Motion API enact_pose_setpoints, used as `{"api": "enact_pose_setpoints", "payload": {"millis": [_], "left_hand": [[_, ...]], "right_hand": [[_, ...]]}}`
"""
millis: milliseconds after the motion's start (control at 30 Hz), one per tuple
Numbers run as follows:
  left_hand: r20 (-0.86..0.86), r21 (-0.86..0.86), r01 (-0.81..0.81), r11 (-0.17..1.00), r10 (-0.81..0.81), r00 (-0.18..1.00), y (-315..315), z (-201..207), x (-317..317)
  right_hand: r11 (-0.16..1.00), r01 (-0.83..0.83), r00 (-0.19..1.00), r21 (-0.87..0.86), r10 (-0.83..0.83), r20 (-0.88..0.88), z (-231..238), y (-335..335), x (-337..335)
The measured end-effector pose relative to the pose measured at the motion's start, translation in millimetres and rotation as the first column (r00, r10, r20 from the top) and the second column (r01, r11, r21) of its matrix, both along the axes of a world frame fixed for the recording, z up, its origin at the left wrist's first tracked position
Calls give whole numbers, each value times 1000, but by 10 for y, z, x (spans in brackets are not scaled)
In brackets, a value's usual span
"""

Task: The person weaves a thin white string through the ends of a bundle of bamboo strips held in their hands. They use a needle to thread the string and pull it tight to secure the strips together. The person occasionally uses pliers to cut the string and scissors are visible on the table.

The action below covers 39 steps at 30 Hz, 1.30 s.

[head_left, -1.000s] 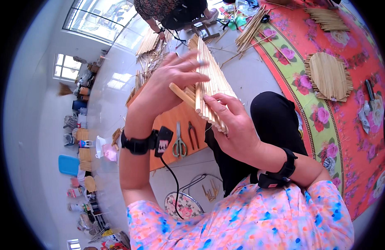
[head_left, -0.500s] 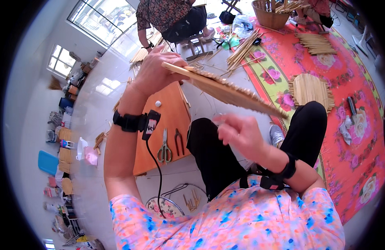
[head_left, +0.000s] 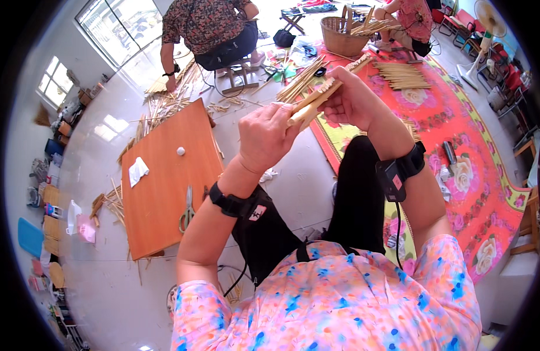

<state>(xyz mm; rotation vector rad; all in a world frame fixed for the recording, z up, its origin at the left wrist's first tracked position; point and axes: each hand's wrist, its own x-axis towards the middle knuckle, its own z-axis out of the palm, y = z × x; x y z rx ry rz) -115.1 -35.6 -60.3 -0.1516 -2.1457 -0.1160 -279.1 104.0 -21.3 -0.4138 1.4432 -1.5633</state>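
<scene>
A flat panel of pale straw-like stalks [head_left: 316, 106] is held up in front of me, seen nearly edge-on with a knobbly edge on top. My left hand [head_left: 266, 136] is closed round its near end. Farther along, my right hand [head_left: 354, 100] has its thumb and curled fingers round the panel's side. Left of my knees, a low orange-brown wooden table [head_left: 164, 193] bears scissors [head_left: 187, 215], a crumpled white cloth [head_left: 138, 171] and a small white round thing [head_left: 180, 151]. My left forearm partly hides the table's right edge.
A wicker basket of stalks [head_left: 343, 42] stands on the red floral mat [head_left: 480, 234], near a row of stalks [head_left: 400, 76]. Loose stalks lie beyond the table. One person [head_left: 205, 29] sits ahead on a low stool; another [head_left: 407, 23] sits farther right. A fan [head_left: 486, 41] stands far right.
My right hand has risen from above my lap to the panel and closed on it. The panel has turned and now shows nearly edge-on. My view has shifted, showing more of the table.
</scene>
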Motion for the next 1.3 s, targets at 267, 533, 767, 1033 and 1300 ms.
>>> {"api": "enact_pose_setpoints", "payload": {"millis": [267, 533, 767, 1033, 1300], "left_hand": [[-146, 140, -79, 987, 99, 984, 313, -411, -135], [-167, 438, -47, 898, 133, 977, 782, -1025, 120], [-115, 459, -135, 878, 209, 971, 1019, -1096, 193], [49, 528, -184, 829, 187, 981, 1035, -925, 206], [276, 483, -386, 786, 281, 919, -433, -1214, 1232]], "right_hand": [[1000, 25, 987, 1, -25, -158, 27, -16, -18], [966, -99, 963, 239, 154, -222, -394, -55, 299], [940, -142, 936, 311, 230, -266, -480, -37, 355], [916, -199, 800, 349, 357, -483, -289, -5, 400], [946, -24, 787, 324, 218, -577, -115, 115, 599]]}}
